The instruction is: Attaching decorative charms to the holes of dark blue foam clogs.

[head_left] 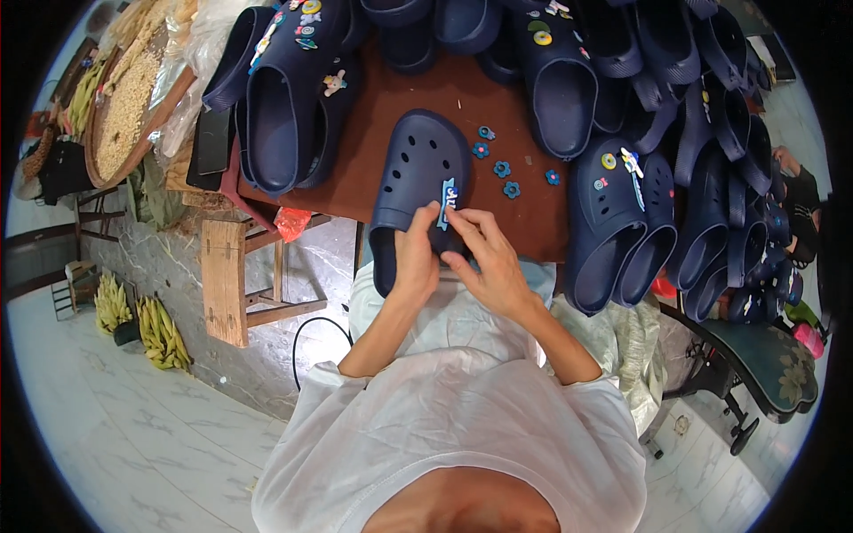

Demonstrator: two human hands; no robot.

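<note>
A navy blue clog [413, 164] with vent holes lies on the brown table, its toe pointing away from me. On the right side of its upper is a light blue, banner-shaped shoe charm [447, 197] with white lettering. My left hand [418, 258] is closed around the clog near its opening, fingertips by the charm's lower end. From the right, my right hand [487, 262] presses its fingertips on that charm, its thumb lower on the clog's edge. Several blue flower charms [502, 169] lie loose to the right of the clog.
Decorated navy clogs [280, 115] stand at the left, and many more [613, 222] are piled along the right and back. A wooden stool [227, 280] is left of the brown table [373, 98]. Beyond it sits a round tray [142, 133] of pale grains. A chair [755, 355] is at the right.
</note>
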